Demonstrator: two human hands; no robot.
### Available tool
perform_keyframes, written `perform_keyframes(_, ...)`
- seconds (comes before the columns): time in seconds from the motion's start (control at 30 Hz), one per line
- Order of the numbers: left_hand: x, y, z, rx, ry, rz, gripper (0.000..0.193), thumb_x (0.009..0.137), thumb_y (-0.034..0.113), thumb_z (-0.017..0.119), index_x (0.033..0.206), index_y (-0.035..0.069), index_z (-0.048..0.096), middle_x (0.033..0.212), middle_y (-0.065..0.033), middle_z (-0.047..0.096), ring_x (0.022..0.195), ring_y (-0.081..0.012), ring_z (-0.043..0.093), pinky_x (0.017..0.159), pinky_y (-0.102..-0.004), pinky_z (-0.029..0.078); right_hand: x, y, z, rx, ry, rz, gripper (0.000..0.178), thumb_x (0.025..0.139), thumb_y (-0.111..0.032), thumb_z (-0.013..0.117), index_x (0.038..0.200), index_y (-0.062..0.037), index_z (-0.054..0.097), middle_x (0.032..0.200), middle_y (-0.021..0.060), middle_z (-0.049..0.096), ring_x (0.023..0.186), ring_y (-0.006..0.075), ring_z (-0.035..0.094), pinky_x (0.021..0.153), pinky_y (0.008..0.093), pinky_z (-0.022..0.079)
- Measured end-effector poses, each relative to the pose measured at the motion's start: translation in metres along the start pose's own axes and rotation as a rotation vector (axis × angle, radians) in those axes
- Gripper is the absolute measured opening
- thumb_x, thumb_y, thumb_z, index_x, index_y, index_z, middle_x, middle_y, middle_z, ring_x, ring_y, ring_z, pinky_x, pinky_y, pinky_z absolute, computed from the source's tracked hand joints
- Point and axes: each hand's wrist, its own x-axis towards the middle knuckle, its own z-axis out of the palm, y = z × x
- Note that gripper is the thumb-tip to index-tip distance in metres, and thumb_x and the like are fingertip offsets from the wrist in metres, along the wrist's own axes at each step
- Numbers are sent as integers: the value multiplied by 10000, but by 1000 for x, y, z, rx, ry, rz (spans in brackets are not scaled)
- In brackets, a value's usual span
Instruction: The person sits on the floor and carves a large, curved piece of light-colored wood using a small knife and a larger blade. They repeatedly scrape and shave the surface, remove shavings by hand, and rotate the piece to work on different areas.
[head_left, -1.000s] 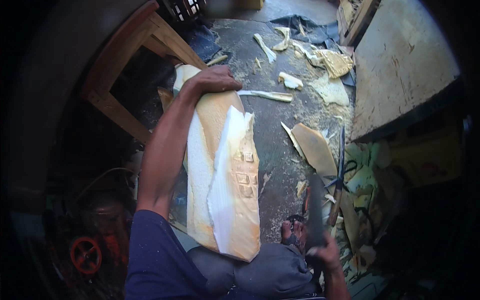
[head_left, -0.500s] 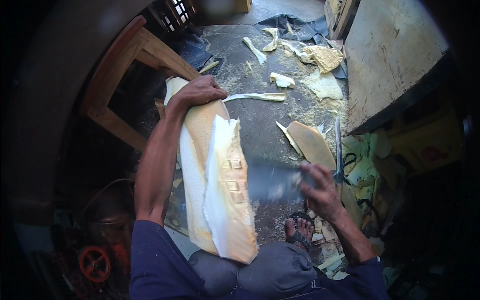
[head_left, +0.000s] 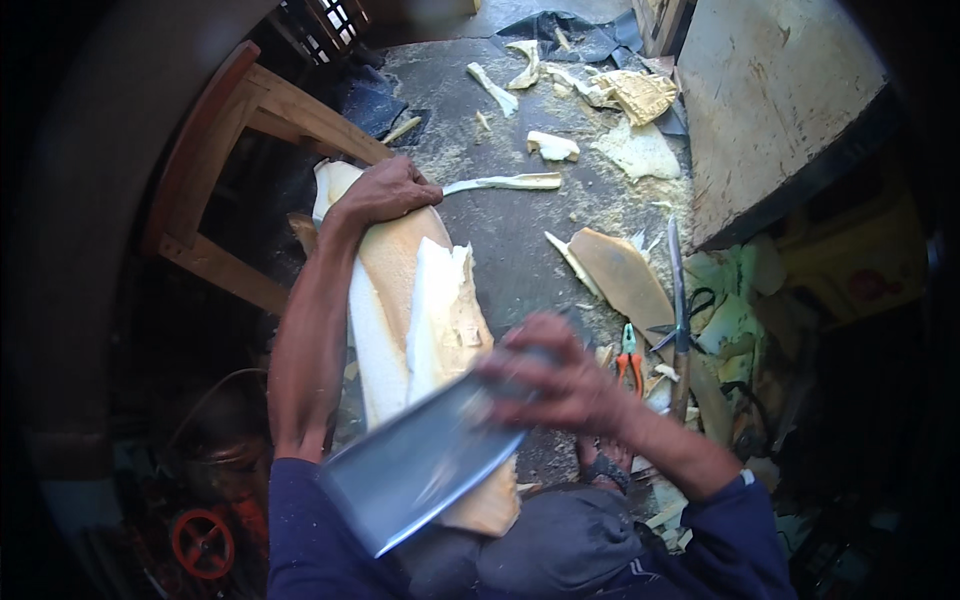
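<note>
A long, thick slab of cream foam point(head_left: 387, 260), browned on its surface, slants from the floor toward my lap. My left hand point(head_left: 388, 190) is closed over its far end. A torn white strip of foam point(head_left: 430, 300) stands up along the slab's right side. My right hand point(head_left: 555, 375), blurred by motion, grips a broad, flat metal blade point(head_left: 420, 465) by its right end. The blade lies slantwise across the near part of the slab and hides much of it; whether it touches the foam I cannot tell.
Orange-handled pliers point(head_left: 629, 362), a long knife-like tool point(head_left: 677, 290) and a tan foam offcut point(head_left: 625, 268) lie at the right. Foam scraps point(head_left: 552, 147) and crumbs litter the floor. A wooden frame point(head_left: 205, 170) stands left, a pale panel point(head_left: 780, 110) right.
My right hand has swung the blade left and toward me, from beside the slab to across it. The pliers have come into sight. My left hand keeps its hold; the whole view shifts slightly.
</note>
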Motion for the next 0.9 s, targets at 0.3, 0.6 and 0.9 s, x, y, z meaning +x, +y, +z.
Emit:
perform_keyframes(0.3,-7,-6,-6,38,44,-71,437,823,382,739,775,-53,742,605,-129,632,553,-196,594,583,-406,468,10,40,13,10,78,20,500,810,-166,783,1272,-341,699,1549,-28,501,1281,284,531,1064,453,506)
perform_keyframes(0.6,-11,-11,-10,91,63,-49,438,837,381,719,802,-55,738,606,-146,627,561,-201,606,603,-415,485,35,73,13,-130,0,-3,501,849,-209,773,1309,-385,676,1511,-72,532,1268,254,546,1106,500,492)
perform_keyframes(0.9,-8,-22,-8,138,98,-86,532,926,426,628,755,-74,690,597,-185,593,563,-228,607,608,-448,479,48,92,21,-178,6,3,550,827,-136,782,1320,-349,661,1507,-50,540,1296,240,533,1089,447,521)
